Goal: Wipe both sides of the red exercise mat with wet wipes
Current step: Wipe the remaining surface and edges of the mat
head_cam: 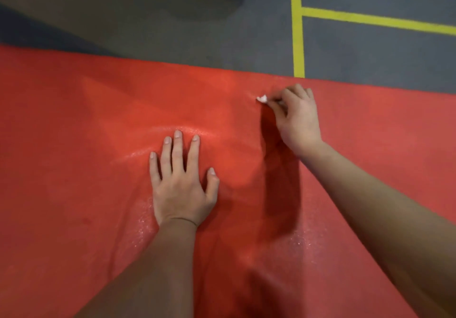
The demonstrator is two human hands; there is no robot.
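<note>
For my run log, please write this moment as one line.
left hand: flat on red exercise mat | right hand: pinches crumpled white wet wipe on mat near far edge

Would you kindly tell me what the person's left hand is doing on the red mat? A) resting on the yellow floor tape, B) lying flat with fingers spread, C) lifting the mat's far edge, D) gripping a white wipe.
B: the left hand lies flat, fingers spread, on the red exercise mat, while the right hand pinches the white wet wipe.
</note>
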